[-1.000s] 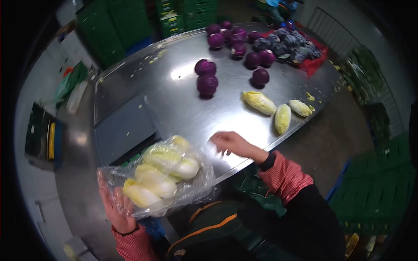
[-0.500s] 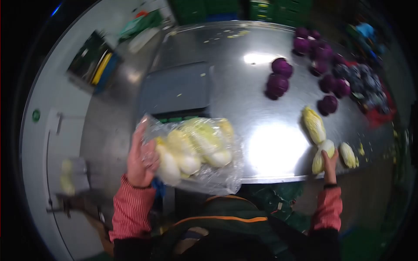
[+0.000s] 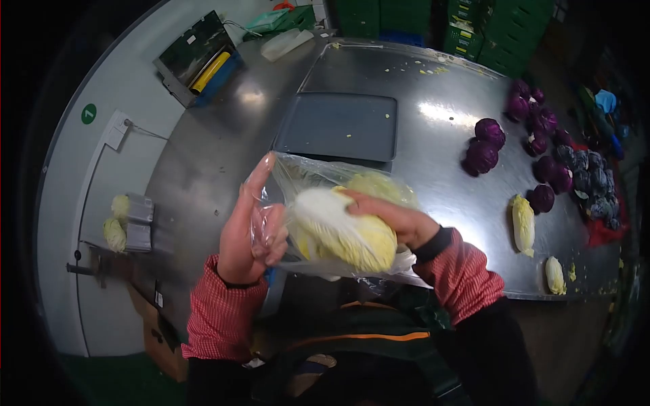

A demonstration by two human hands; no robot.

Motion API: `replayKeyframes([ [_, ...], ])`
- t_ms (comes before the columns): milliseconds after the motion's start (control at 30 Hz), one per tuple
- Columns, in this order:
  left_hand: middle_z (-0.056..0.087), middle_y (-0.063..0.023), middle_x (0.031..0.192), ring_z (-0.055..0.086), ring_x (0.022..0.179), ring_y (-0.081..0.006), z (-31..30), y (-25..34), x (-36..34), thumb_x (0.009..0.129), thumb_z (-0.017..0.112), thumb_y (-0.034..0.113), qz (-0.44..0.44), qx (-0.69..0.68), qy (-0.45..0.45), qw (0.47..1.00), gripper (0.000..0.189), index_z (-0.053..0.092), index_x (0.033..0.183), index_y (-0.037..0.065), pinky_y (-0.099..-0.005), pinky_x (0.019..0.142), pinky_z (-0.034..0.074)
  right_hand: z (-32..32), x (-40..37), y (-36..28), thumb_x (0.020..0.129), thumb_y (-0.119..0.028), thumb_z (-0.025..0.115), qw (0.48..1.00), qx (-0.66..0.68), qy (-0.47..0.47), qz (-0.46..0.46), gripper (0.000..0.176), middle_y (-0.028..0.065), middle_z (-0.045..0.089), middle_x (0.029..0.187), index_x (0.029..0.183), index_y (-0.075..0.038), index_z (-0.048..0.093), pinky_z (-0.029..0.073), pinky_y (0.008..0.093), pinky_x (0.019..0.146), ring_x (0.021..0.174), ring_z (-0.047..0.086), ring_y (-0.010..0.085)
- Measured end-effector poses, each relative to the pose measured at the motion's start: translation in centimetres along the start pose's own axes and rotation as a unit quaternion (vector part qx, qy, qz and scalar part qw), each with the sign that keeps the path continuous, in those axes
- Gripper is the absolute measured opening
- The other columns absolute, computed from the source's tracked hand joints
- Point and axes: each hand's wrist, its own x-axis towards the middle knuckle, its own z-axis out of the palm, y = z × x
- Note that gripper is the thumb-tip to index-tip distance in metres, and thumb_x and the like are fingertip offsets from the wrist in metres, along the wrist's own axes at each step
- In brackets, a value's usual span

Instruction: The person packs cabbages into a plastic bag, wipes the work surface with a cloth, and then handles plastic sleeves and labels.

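Fingers of my left hand (image 3: pixel 254 227) grip the edge of a clear plastic bag (image 3: pixel 277 203) and hold it spread, with the index finger stretched along the film. My right hand (image 3: pixel 389 216) is wrapped round a Chinese cabbage (image 3: pixel 349 233), white at the base and yellow-green at the leaves, at the bag's mouth. Behind it another pale green Chinese cabbage (image 3: pixel 379 184) shows through the film; the rest of the bag's contents is mostly hidden. On the steel table to the right lie a long Chinese cabbage (image 3: pixel 523 225) and a smaller one (image 3: pixel 555 276).
Several red cabbages (image 3: pixel 482 155) lie at the right of the steel table (image 3: pixel 230 155), near a red net (image 3: pixel 606 231) of dark produce. A grey tray (image 3: pixel 336 125) is beyond the bag. A wrapping device (image 3: pixel 196 64) stands back left; green crates (image 3: pixel 514 34) are stacked behind.
My right hand has lifted a Chinese cabbage from the table's right side and carried it left to the bag. My left hand still holds the bag, and the view has shifted left.
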Motion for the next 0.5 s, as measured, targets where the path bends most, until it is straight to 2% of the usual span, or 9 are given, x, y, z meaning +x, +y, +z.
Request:
replayKeyframes([
  [100, 0.04, 0.0012, 0.057, 0.027, 0.036, -0.003, -1.0, -0.2, -0.5, 0.107, 0.023, 0.041, 0.03, -0.03, 0.027, 0.999, 0.049, 0.017, 0.154, 0.027, -0.0166, 0.034, 0.029, -1.7, 2.9, -0.2, 0.088, -0.033, 0.062, 0.967, -0.205, 0.094, -0.119, 0.077, 0.0186, 0.052, 0.13, 0.149, -0.003, 0.026, 0.046, 0.0337, 0.097, 0.113, 0.058, 0.0245],
  [167, 0.04, 0.0014, 0.059, 0.026, 0.037, -0.0031, -1.7, -0.2, 0.1, 0.107, 0.024, 0.041, 0.04, -0.074, 0.021, 0.996, 0.049, 0.017, 0.154, 0.028, -0.0168, 0.034, 0.029, -1.7, 3.3, 0.7, 0.086, -0.032, 0.064, 0.854, -0.437, 0.214, -0.185, 0.08, 0.0225, 0.053, 0.128, 0.149, -0.002, 0.024, 0.046, 0.0367, 0.097, 0.113, 0.059, 0.0294],
  [200, 0.039, 0.0015, 0.06, 0.026, 0.037, -0.0031, -2.0, -0.1, 0.6, 0.107, 0.024, 0.041, 0.048, -0.096, 0.017, 0.994, 0.049, 0.018, 0.154, 0.028, -0.017, 0.034, 0.028, -1.9, 3.5, 1.1, 0.085, -0.032, 0.064, 0.768, -0.543, 0.265, -0.214, 0.082, 0.0245, 0.053, 0.127, 0.149, -0.002, 0.023, 0.046, 0.0381, 0.097, 0.113, 0.059, 0.0318],
  [233, 0.039, 0.0015, 0.061, 0.026, 0.038, -0.0033, -2.1, -0.2, 1.1, 0.107, 0.024, 0.041, 0.051, -0.114, 0.014, 0.992, 0.049, 0.018, 0.153, 0.028, -0.0171, 0.035, 0.028, -2.4, 4.0, 2.1, 0.083, -0.038, 0.068, 0.7, -0.6, 0.291, -0.256, 0.089, 0.0273, 0.053, 0.125, 0.15, -0.002, 0.02, 0.046, 0.0422, 0.096, 0.113, 0.058, 0.0386],
  [333, 0.037, 0.0014, 0.062, 0.026, 0.039, -0.0038, -2.3, -0.4, 2.6, 0.107, 0.025, 0.041, 0.053, -0.149, 0.004, 0.987, 0.048, 0.018, 0.153, 0.03, -0.0176, 0.035, 0.027, -1.3, 3.3, 3.4, 0.081, -0.045, 0.071, 0.634, -0.656, 0.368, -0.179, 0.09, 0.0257, 0.057, 0.117, 0.148, -0.003, 0.026, 0.05, 0.044, 0.087, 0.105, 0.06, 0.04],
  [433, 0.036, 0.001, 0.062, 0.026, 0.039, -0.0043, -3.0, -0.3, 3.4, 0.107, 0.025, 0.04, 0.038, -0.156, -0.014, 0.987, 0.047, 0.019, 0.153, 0.031, -0.0178, 0.035, 0.027, 1.0, -1.1, 2.6, 0.078, -0.051, 0.072, 0.595, -0.718, 0.357, -0.066, 0.086, 0.0231, 0.059, 0.104, 0.14, -0.001, 0.038, 0.052, 0.0446, 0.074, 0.094, 0.062, 0.0379],
  [500, 0.037, 0.0007, 0.062, 0.026, 0.039, -0.0045, -3.7, -0.4, 3.1, 0.107, 0.025, 0.039, 0.02, -0.155, -0.043, 0.987, 0.047, 0.019, 0.153, 0.031, -0.0177, 0.035, 0.027, -0.3, -4.0, 3.8, 0.079, -0.05, 0.071, 0.479, -0.726, 0.465, -0.164, 0.078, 0.0219, 0.058, 0.1, 0.135, -0.003, 0.044, 0.051, 0.044, 0.068, 0.088, 0.063, 0.0368],
])
